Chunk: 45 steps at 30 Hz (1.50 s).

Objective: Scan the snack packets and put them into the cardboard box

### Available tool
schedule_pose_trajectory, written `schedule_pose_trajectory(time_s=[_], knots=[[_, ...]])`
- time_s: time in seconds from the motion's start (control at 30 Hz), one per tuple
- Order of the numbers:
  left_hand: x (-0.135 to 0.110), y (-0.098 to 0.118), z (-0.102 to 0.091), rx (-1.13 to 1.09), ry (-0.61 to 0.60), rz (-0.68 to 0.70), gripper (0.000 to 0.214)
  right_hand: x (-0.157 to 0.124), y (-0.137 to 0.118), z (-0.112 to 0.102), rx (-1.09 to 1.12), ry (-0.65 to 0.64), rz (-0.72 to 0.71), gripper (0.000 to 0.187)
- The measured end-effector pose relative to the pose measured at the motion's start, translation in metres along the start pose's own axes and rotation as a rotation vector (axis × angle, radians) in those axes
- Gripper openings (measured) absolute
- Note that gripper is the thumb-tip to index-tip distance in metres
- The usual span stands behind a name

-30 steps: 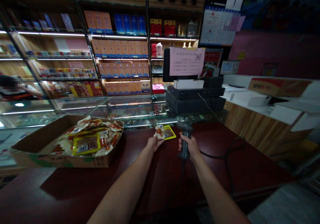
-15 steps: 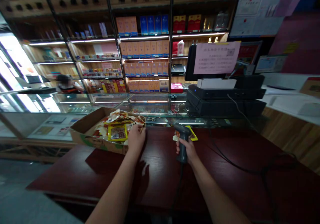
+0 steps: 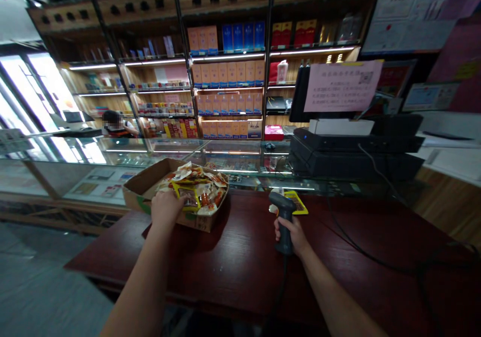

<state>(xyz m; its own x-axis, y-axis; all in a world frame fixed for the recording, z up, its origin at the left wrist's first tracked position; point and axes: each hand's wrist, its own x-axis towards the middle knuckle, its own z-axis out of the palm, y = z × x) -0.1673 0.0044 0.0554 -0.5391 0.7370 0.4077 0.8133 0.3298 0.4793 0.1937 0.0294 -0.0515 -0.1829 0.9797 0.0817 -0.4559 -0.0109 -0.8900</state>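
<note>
My hands are apart: the left is at the box, the right is closed on the scanner.

My left hand (image 3: pixel 165 209) lies over the near corner of the box (image 3: pixel 199 222), on the snack packets (image 3: pixel 199 187), but I cannot tell if the fingers hold one. The box stands at the far edge of the worktop (image 3: pixel 233 267), left of the middle, so the packets are easy for this hand to reach. My right hand (image 3: pixel 289 237) holds the scanner (image 3: pixel 285 217) around its grip, with the head pointing up and forward, near the yellow packet (image 3: pixel 296 202), which lies alone at the far edge. The scanner's cable (image 3: pixel 281 287) hangs down from its bottom end, over the near edge of the worktop.
</note>
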Motion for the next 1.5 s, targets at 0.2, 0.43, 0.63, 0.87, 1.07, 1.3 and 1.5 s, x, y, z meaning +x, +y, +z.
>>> schedule_pose_trajectory(time_s=[0.2,0.43,0.63,0.87,1.07,1.3,1.5], knots=[[-0.036,0.032,0.003,-0.836,-0.160,-0.266,0.024,-0.001,0.000,-0.001,0.010,-0.022,0.006,0.033],[-0.073,0.097,0.105,-1.588,-0.602,-0.341,0.028,-0.004,-0.004,0.002,0.007,-0.121,-0.005,0.034],[-0.078,0.096,0.180,-1.771,-0.599,-0.459,0.024,-0.008,-0.001,0.001,-0.137,-0.293,0.134,0.036],[-0.080,0.093,0.187,-1.714,-0.610,-0.399,0.030,-0.009,0.000,0.008,-0.235,-0.335,0.170,0.037],[-0.083,0.097,0.184,-1.728,-0.600,-0.396,0.032,-0.010,-0.002,0.011,-0.232,-0.313,0.154,0.033],[-0.084,0.099,0.182,-1.776,-0.612,-0.372,0.033,-0.010,-0.003,0.011,-0.229,-0.297,0.163,0.031],[-0.083,0.096,0.179,-1.742,-0.614,-0.399,0.026,-0.009,-0.002,0.011,-0.203,-0.261,0.179,0.036]])
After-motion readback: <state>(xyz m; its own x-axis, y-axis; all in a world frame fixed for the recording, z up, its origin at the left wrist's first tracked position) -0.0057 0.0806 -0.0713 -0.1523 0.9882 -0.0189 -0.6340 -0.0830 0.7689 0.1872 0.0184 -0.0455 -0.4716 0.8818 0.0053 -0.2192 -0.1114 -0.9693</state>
